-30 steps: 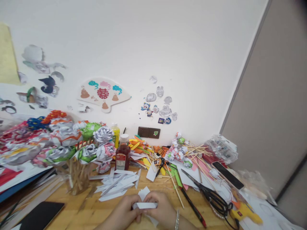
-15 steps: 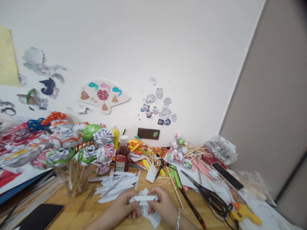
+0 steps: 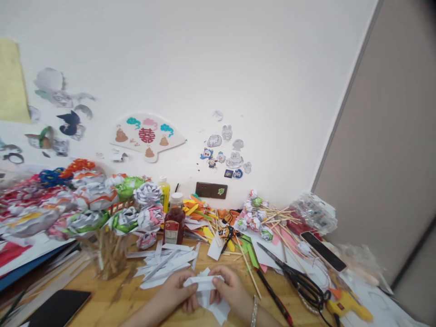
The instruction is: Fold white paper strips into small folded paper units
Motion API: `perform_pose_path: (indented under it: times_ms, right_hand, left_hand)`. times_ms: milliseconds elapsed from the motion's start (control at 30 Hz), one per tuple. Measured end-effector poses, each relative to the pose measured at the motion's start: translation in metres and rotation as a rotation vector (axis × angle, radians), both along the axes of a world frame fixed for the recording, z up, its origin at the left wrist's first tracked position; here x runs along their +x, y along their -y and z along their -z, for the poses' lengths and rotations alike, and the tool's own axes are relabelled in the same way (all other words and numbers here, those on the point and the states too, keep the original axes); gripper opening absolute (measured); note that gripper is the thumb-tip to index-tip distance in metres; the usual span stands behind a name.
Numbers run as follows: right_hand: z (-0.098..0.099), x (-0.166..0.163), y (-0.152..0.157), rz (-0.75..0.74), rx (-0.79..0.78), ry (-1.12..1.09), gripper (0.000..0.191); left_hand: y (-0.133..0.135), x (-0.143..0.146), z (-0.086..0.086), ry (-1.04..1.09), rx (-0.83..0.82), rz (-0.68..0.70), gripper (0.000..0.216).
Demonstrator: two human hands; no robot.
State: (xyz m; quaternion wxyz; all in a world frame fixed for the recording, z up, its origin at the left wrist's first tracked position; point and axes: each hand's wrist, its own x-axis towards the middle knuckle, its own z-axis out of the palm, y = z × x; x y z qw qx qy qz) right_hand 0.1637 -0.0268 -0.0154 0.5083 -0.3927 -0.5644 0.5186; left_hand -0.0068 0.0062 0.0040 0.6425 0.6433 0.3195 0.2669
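Low in the middle of the view, both my hands pinch one small folded piece of white paper [image 3: 204, 285] above the wooden table [image 3: 112, 302]. My left hand [image 3: 175, 295] grips its left end with closed fingers. My right hand [image 3: 231, 290], with a silver bracelet on the wrist, holds the right end between thumb and fingers. More white paper hangs below the fold. A heap of cut white paper strips [image 3: 166, 263] lies just beyond my hands.
Paper flowers on sticks [image 3: 88, 209] crowd the left. A red bottle [image 3: 173, 222] and a yellow one [image 3: 165, 191] stand behind the strips. Black scissors [image 3: 296, 277], a yellow glue gun [image 3: 347, 303], skewers [image 3: 272, 218] and a phone [image 3: 322, 250] lie right. A dark tablet [image 3: 56, 309] is lower left.
My hands have lifted slightly and shifted with the paper, and the folded strip now sits higher between my fingers. The view has barely moved.
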Motion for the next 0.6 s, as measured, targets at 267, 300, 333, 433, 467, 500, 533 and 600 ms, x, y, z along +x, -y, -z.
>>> perform_pose_path:
  times_ms: [267,300,333,433,467,500,533,600]
  right_hand:
    - [0.0005,-0.0022,-0.0003,0.024,-0.027,0.023,0.029]
    - [0.0015,-0.0019,-0.0005,0.017,-0.024,0.029,0.030]
    - [0.0026,-0.0016,-0.0008,0.011,-0.021,0.035,0.029]
    - [0.0056,-0.0010,-0.0014,0.007,-0.019,0.049,0.027]
    - [0.0063,-0.0009,-0.0015,0.011,-0.019,0.051,0.027]
    - [0.0069,-0.0008,-0.0016,0.013,-0.018,0.057,0.027]
    - [0.0073,-0.0007,-0.0015,0.012,-0.016,0.065,0.027]
    - [0.0077,-0.0006,-0.0012,0.007,-0.007,0.090,0.027]
  left_hand:
    - [0.0009,0.0012,0.0011,0.004,0.021,0.003,0.033]
    - [0.0012,0.0014,0.0007,0.004,0.028,0.002,0.034]
    - [0.0016,0.0016,0.0004,0.005,0.035,0.003,0.035]
    - [0.0025,0.0015,0.0000,0.013,0.061,0.013,0.034]
    - [0.0027,0.0014,0.0000,0.014,0.071,0.017,0.033]
    - [0.0028,0.0015,0.0000,0.015,0.079,0.018,0.033]
    - [0.0028,0.0016,-0.0001,0.016,0.086,0.018,0.033]
    - [0.0028,0.0025,-0.0007,0.012,0.091,0.009,0.035]
